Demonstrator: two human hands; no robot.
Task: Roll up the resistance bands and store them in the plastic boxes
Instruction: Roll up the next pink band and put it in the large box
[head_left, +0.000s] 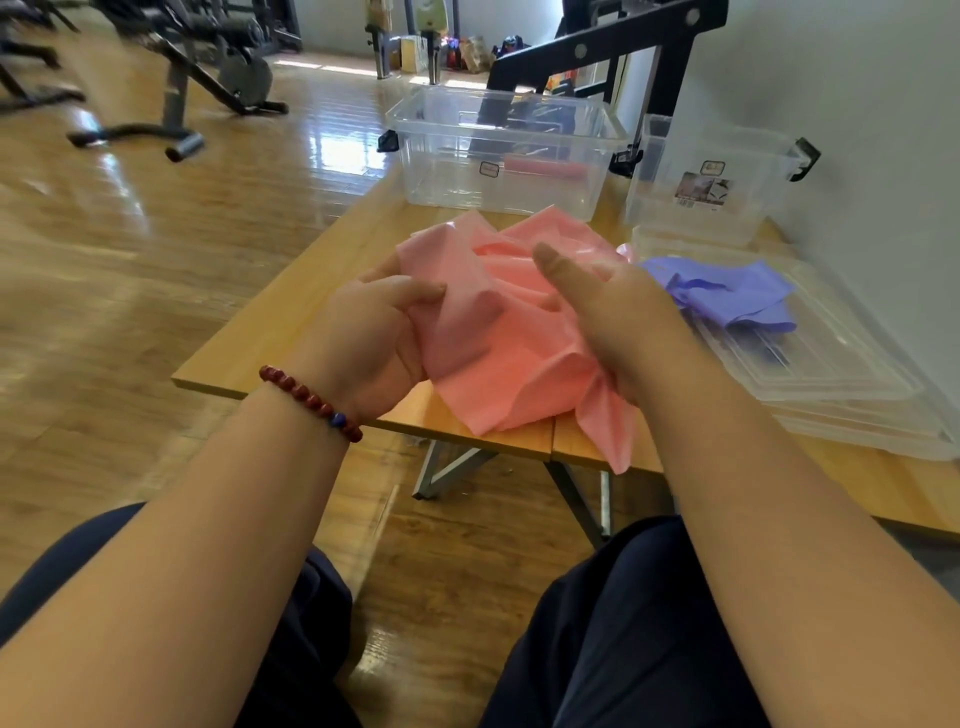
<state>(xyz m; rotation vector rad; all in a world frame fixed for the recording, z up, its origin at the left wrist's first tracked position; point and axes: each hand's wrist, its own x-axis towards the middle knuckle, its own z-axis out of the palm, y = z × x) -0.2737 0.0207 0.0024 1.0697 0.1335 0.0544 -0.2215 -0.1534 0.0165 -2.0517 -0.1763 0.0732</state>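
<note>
A crumpled pink resistance band (511, 332) lies bunched over the near edge of the wooden table (291, 312), one end hanging off the front. My left hand (374, 332) pinches its left fold between thumb and fingers. My right hand (618, 312) grips the band's right side, thumb raised. A purple resistance band (727, 299) lies loose on flat clear lids (831, 364) to the right. A clear plastic box (498, 150) at the back holds a rolled pink band (545, 169). A second clear box (711, 182) stands beside it.
The table's front edge is close to my knees. A white wall runs along the right. Black gym machines stand on the wooden floor at the back left and behind the boxes.
</note>
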